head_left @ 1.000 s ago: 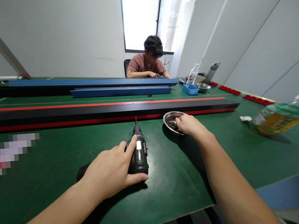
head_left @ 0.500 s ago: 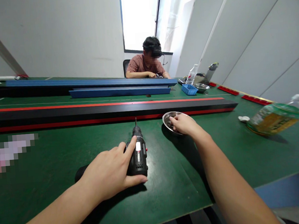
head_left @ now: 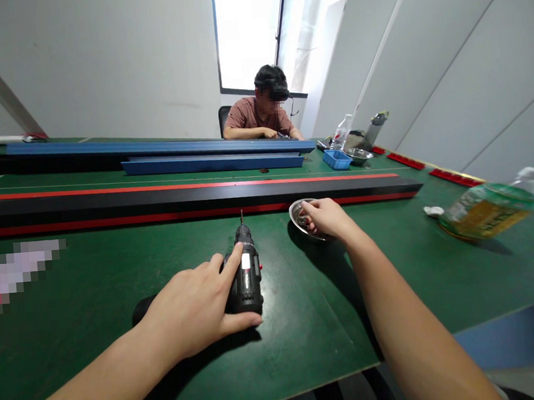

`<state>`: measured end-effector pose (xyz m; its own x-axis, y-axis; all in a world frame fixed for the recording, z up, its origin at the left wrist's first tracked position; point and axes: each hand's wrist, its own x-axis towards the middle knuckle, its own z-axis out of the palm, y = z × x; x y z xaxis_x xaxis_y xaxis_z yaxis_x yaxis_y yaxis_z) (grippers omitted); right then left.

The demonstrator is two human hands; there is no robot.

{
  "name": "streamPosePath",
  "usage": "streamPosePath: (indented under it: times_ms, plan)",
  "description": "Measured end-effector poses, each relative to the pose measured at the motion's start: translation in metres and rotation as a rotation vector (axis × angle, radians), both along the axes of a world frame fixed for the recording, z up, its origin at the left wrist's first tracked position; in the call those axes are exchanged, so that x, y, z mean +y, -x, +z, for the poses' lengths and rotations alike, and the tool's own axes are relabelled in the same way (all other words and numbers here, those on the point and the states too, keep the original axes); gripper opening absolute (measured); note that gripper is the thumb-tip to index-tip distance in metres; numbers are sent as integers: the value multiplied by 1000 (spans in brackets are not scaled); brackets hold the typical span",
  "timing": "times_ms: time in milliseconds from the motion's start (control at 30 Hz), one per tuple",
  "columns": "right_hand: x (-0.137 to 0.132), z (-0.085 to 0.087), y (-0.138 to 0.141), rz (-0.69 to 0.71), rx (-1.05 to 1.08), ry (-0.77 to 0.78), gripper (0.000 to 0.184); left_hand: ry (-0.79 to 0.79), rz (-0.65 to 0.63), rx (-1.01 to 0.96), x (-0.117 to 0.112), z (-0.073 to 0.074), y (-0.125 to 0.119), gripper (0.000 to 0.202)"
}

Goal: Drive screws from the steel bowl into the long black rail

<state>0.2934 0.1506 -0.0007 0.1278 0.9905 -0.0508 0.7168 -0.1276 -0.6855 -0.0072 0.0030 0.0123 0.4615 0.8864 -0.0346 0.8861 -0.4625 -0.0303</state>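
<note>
A black cordless drill (head_left: 247, 281) lies on its side on the green table, its bit pointing away from me. My left hand (head_left: 196, 304) is wrapped over its body, thumb at the rear and index finger along the side. Further right, my right hand (head_left: 326, 217) is over a shallow metal bowl (head_left: 295, 207), fingers curled and pinched together above the small metal pieces in it. Those pieces look like screws but are too small to be sure. Whatever the fingertips hold is hidden.
A long black bar with red edges (head_left: 193, 196) lies across the table just beyond the drill and bowl. Blue bars (head_left: 213, 163) lie behind it. At right stands a large plastic bottle (head_left: 490, 210). A blue basket (head_left: 336, 159) and a seated person (head_left: 253, 115) are at the far side.
My right hand's fingers have lifted slightly from the bowl's contents and curled in more. My left hand and the drill keep their place.
</note>
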Motion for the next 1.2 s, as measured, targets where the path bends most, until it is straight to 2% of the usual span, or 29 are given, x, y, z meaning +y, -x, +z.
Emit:
streamPosePath:
  times_ms: [200,400,567,733,933,1200]
  plan:
    - [3,-2,-6,3,-71,-124,37,3,4,2,0,1,-1,102]
    - [3,-2,-6,-6,-96,-137,37,4,5,5,0,1,-1,103]
    - [-3,6,-1,-24,-157,-192,35,-32,-8,2,0,-1,0,102]
    - [-9,16,4,-8,-195,-265,43,-39,-15,2,0,-1,0,102]
    - [-12,19,7,9,-140,-320,54,-46,-20,3,0,-1,0,102]
    - [-5,9,3,30,142,-415,58,-31,-16,4,0,-2,0,103]
